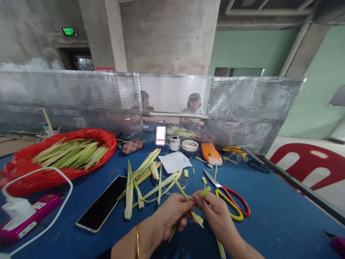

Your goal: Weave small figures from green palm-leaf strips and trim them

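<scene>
Left hand and right hand close together, fingers of both pinching a leaf strip above blue table. Scissors just beside right hand; loose strips near smartphone, left.

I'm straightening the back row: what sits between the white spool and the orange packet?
In the head view, a wider white roll sits between the spool and orange packet.

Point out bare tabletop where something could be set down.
Widest: blue table right of the scissors. Narrower: between phone and white cable. Crowded: the middle, with leaf strips and paper ahead of the left hand and right hand.
</scene>
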`<state>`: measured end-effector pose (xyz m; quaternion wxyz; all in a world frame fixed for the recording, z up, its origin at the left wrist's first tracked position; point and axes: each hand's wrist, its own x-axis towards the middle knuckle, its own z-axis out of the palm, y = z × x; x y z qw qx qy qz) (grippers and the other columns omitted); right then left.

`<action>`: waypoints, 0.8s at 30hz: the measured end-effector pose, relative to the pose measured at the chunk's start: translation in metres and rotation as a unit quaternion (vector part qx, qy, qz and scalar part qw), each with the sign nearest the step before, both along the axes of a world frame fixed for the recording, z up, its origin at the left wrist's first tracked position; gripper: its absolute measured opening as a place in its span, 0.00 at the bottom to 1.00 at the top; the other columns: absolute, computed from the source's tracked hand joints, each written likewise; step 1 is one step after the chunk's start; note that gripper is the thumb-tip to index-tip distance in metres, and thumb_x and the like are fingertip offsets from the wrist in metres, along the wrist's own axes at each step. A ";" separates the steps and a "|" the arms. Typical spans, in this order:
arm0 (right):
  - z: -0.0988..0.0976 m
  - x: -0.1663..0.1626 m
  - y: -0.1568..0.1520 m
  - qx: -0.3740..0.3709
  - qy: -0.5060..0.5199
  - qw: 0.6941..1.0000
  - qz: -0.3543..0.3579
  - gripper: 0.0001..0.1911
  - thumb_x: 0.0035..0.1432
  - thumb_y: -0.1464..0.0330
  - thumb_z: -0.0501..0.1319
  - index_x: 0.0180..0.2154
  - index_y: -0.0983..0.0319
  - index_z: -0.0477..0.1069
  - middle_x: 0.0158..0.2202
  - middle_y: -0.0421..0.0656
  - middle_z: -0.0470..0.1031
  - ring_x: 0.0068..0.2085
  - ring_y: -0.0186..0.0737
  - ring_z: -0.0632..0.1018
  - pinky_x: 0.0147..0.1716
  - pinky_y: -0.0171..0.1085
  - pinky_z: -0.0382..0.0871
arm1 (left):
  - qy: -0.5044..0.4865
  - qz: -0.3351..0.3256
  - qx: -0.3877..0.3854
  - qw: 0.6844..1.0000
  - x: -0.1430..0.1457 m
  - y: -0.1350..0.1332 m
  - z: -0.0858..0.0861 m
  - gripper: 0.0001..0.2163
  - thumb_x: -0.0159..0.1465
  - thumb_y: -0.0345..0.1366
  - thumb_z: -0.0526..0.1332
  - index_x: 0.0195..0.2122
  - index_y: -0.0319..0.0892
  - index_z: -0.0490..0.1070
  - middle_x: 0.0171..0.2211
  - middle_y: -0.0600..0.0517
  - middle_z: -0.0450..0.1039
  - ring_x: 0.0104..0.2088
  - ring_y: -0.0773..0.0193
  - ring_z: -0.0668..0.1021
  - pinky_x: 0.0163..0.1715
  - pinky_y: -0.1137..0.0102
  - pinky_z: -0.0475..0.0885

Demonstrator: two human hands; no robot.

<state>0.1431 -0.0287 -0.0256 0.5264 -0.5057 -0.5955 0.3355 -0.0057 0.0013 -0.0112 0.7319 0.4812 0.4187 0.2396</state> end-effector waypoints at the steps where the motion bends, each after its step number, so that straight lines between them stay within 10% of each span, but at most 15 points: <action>1: 0.000 0.000 -0.001 0.015 -0.021 1.000 0.004 0.17 0.57 0.56 0.59 0.29 0.63 0.75 0.25 0.42 0.72 0.28 0.37 0.70 0.29 0.34 0.63 | -0.002 0.004 0.001 1.000 0.000 0.000 0.000 0.24 0.47 0.55 0.67 0.30 0.38 0.70 0.16 0.58 0.66 0.09 0.78 0.59 0.10 0.77 0.50; 7: 0.003 0.000 0.001 -0.074 0.107 0.991 0.015 0.19 0.52 0.53 0.63 0.28 0.64 0.73 0.19 0.38 0.67 0.21 0.32 0.66 0.21 0.32 0.60 | -0.050 -0.017 0.005 0.999 0.002 -0.004 0.004 0.20 0.51 0.52 0.66 0.34 0.37 0.72 0.28 0.52 0.73 0.14 0.79 0.65 0.10 0.79 0.48; 13: 0.004 -0.003 -0.001 -0.153 0.259 0.954 0.001 0.18 0.49 0.56 0.66 0.22 0.65 0.72 0.15 0.36 0.64 0.19 0.29 0.63 0.22 0.31 0.56 | -0.005 -0.044 0.017 0.999 0.005 -0.003 0.006 0.14 0.52 0.45 0.64 0.26 0.39 0.68 0.19 0.57 0.66 0.10 0.77 0.62 0.08 0.78 0.48; 24: 0.009 0.021 0.011 -0.146 0.177 0.973 -0.038 0.18 0.49 0.54 0.65 0.33 0.64 0.74 0.24 0.39 0.67 0.25 0.35 0.67 0.28 0.35 0.62 | -0.067 -0.043 -0.061 0.995 0.000 0.003 0.007 0.20 0.53 0.50 0.64 0.35 0.36 0.72 0.25 0.54 0.70 0.13 0.81 0.54 0.14 0.76 0.40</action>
